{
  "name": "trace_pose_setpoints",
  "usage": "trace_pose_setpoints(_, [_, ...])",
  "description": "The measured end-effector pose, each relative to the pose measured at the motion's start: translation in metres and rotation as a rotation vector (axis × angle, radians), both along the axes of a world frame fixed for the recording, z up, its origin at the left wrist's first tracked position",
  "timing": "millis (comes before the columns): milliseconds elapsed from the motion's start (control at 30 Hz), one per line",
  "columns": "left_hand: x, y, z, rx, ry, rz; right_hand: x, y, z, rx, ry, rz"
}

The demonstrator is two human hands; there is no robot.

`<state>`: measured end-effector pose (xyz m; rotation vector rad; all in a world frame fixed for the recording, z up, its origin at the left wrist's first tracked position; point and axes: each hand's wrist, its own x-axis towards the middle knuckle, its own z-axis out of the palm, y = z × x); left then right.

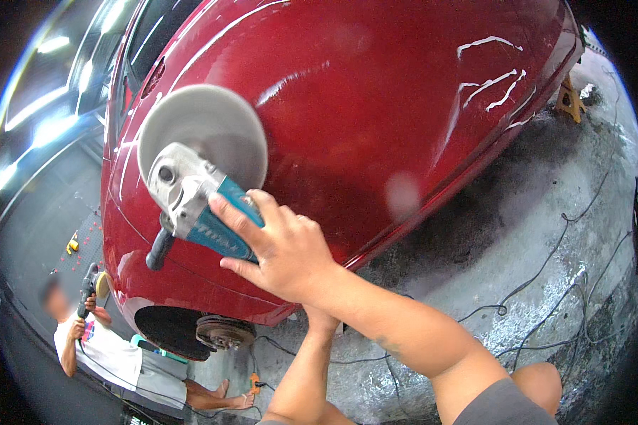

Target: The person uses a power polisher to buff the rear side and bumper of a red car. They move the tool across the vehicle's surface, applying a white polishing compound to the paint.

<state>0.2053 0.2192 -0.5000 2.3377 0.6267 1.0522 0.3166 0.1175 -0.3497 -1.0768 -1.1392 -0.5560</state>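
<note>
A blue and silver rotary polisher [223, 225] is in front of me, with its wide pale pad [237, 124] against or very close to the red car's painted body [361, 106]. The pad looks blurred. My right hand [290, 248] is closed around the blue motor housing from above. A black side handle [160, 249] juts from the polisher's head, with no hand on it. My left hand [322, 319] reaches up beneath the right wrist, its fingers hidden behind the right hand and forearm.
A bare brake disc [225, 331] shows in the wheel arch. Dark cables [502, 309] trail across the wet concrete floor [446, 283]. At lower left another person [120, 354] holds a polisher with a yellow pad [102, 285]. A yellow stand [569, 99] is near the car's far right end.
</note>
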Motion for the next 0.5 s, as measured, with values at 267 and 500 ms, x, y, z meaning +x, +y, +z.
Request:
trace_pose_setpoints(267, [0.000, 0.001, -0.032, -0.147, -0.036, -0.166, -0.009, -0.008, -0.011, -0.048, 0.047, 0.013])
trace_pose_setpoints(500, [0.091, -0.080, -0.001, -0.224, -0.157, -0.203, 0.076, -0.059, -0.027, 0.026, 0.334, -0.055])
